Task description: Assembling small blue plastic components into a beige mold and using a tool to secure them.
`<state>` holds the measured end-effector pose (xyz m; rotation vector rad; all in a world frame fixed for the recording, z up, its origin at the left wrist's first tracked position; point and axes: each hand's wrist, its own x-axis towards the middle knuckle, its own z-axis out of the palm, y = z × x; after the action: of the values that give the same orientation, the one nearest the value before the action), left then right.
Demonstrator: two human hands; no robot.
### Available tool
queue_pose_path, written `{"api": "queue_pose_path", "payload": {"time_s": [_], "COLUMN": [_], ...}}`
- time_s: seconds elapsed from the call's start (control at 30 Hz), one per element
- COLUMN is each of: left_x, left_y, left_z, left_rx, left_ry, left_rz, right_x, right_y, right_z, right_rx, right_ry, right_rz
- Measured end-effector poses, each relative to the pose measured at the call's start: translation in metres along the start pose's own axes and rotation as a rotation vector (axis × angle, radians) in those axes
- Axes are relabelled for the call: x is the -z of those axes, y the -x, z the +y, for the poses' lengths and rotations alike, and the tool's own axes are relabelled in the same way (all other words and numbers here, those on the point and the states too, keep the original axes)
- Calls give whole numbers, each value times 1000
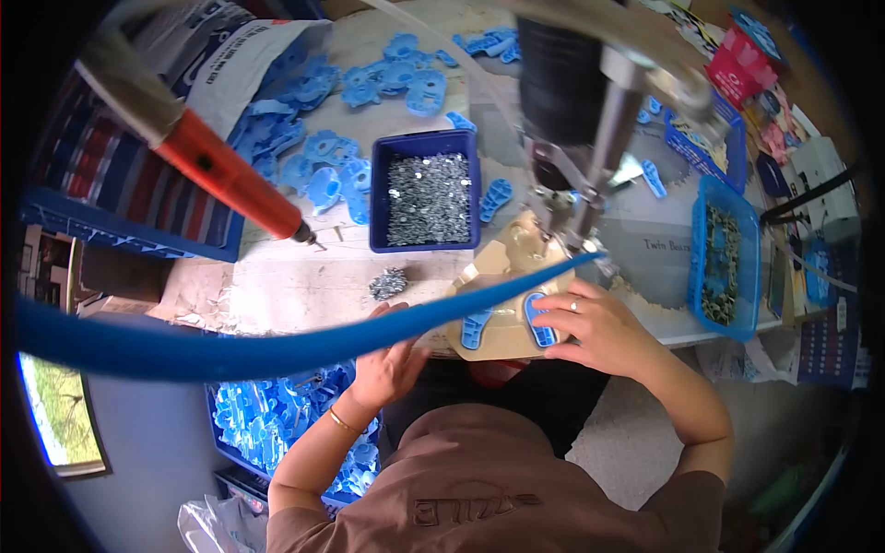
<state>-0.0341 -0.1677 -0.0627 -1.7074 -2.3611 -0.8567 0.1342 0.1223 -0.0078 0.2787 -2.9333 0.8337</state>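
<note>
Along the tan plate's (505, 334) near edge, a left blue piece (474, 329) and a right blue piece (541, 324).
The right hand (597, 330), fingers loosely parted, touches the right one; the left hand (385, 371), partly behind a blue hose (230, 358), is near the screw heap (388, 284), its hold impossible to tell.

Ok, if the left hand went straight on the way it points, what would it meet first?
Likely the small silver pile ahead of the left hand; the blue hose crosses that hand in view, depth unclear.
</note>
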Motion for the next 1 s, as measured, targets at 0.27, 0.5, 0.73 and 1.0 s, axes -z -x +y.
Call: {"api": "queue_pose_path", "payload": {"time_s": [0.27,0.5,0.73,1.0], "left_x": [26,38,72,30], "left_y": [-52,-82,-47,-82], "left_z": [-140,-193,-158,-21], "left_rx": [245,376,442,151], "left_ry": [-342,-377,319,554], "left_rz": [304,249,223,69], "right_x": [1,-8,-5,7], "right_y": [-17,-26,-42,-69], "right_z": [-18,-28,-51,-62], "right_rx": [-48,-4,48,384], "right_ry": [-150,-165,-100,319], "right_rz": [175,100,431,432]}}
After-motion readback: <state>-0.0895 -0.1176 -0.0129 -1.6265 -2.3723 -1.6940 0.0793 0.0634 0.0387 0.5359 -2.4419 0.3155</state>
